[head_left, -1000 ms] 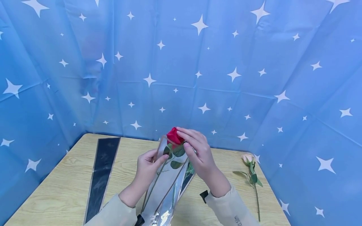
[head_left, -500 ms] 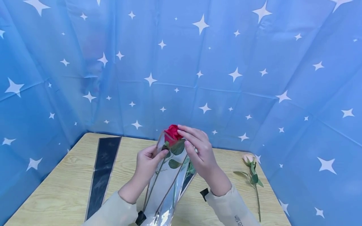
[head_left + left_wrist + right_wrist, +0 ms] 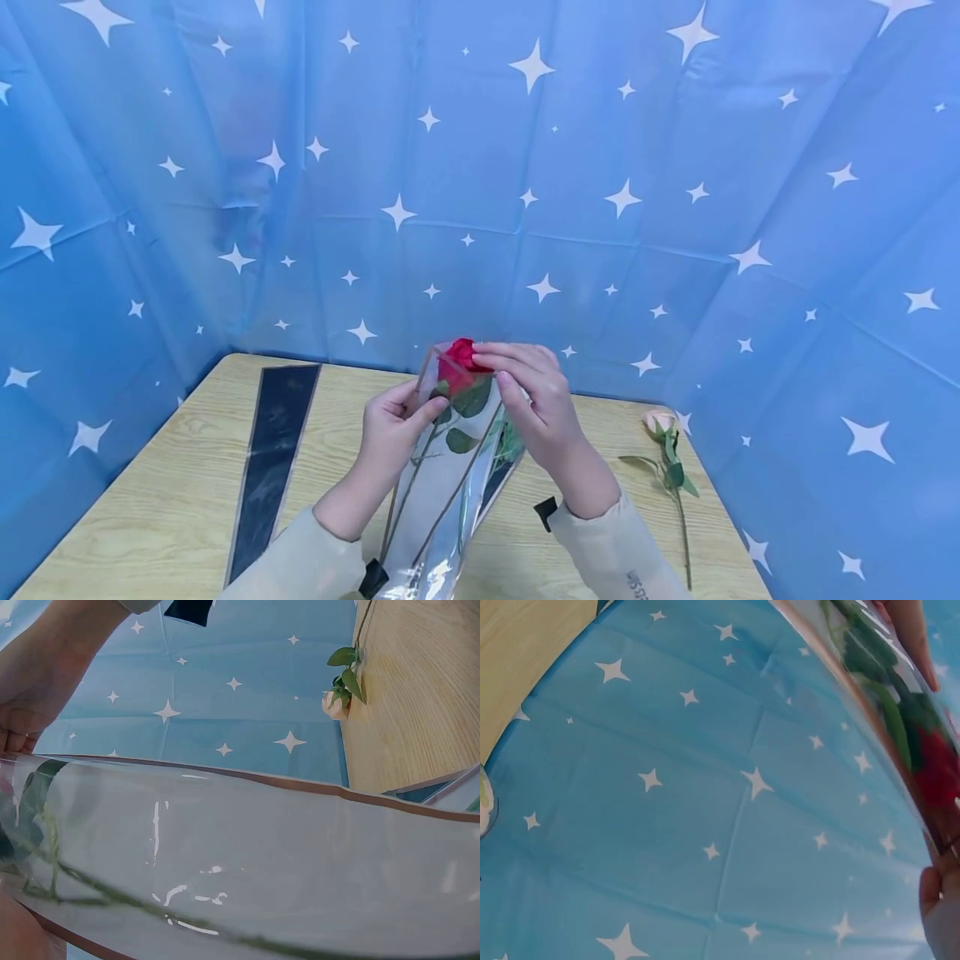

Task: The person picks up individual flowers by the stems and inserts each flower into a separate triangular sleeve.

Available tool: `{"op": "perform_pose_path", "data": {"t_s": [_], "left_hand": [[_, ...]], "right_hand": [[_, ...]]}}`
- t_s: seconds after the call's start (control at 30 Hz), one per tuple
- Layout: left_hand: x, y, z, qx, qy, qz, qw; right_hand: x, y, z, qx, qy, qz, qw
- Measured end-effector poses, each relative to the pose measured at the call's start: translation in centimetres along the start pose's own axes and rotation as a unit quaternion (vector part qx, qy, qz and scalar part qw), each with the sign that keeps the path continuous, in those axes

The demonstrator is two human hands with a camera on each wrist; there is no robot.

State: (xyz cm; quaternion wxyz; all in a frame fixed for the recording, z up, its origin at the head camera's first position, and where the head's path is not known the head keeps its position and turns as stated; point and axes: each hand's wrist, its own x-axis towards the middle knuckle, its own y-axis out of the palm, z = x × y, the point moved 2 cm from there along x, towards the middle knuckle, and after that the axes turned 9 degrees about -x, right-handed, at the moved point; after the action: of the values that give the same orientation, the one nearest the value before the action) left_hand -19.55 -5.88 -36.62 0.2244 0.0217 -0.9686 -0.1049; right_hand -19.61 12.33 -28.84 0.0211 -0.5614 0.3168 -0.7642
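Note:
A red rose (image 3: 458, 362) with green leaves (image 3: 461, 440) stands in a clear, brown-edged flower sleeve (image 3: 438, 500); its bloom is at the sleeve's mouth, partly behind the film. My left hand (image 3: 392, 425) pinches the sleeve's left edge just below the bloom, its thumb on the front. The extended fingers of my right hand (image 3: 536, 396) touch the right side of the bloom, and the thumb lies near the sleeve's right edge. In the left wrist view the stem (image 3: 135, 900) runs along inside the sleeve (image 3: 337, 862). The right wrist view shows the blurred bloom (image 3: 936, 769) beside the right hand (image 3: 945, 915).
A pale pink rose (image 3: 663, 442) lies on the wooden table (image 3: 150, 492) at the right. To the left lies a flat dark sleeve (image 3: 273, 467). Another dark-backed sleeve with greenery (image 3: 506, 442) lies under the right hand. A blue starry curtain (image 3: 480, 167) surrounds the table.
Over the last second the sleeve's upper edge has come to cover more of the red bloom. The bloom rose slightly, then sank, and the right hand's fingers stayed on it. The left hand barely moved.

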Motion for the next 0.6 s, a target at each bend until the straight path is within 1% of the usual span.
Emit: {"op": "perform_pose_path", "data": {"t_s": [0.17,0.43,0.53,0.6], "left_hand": [[0.1,0.1,-0.1,0.005,-0.001,0.006,1.0],[0.3,0.0,-0.2,0.014,-0.011,0.001,0.9998],[0.5,0.0,-0.4,0.016,-0.005,0.008,0.9998],[0.7,0.1,-0.7,0.011,0.005,0.015,0.9998]], "right_hand": [[0.3,-0.1,0.1,-0.003,-0.006,0.009,0.9999],[0.8,0.0,0.3,0.001,-0.006,0.017,0.9998],[1.2,-0.1,0.3,0.002,-0.012,0.02,0.9997],[1.4,-0.2,0.3,0.003,-0.018,0.018,0.9997]]}}
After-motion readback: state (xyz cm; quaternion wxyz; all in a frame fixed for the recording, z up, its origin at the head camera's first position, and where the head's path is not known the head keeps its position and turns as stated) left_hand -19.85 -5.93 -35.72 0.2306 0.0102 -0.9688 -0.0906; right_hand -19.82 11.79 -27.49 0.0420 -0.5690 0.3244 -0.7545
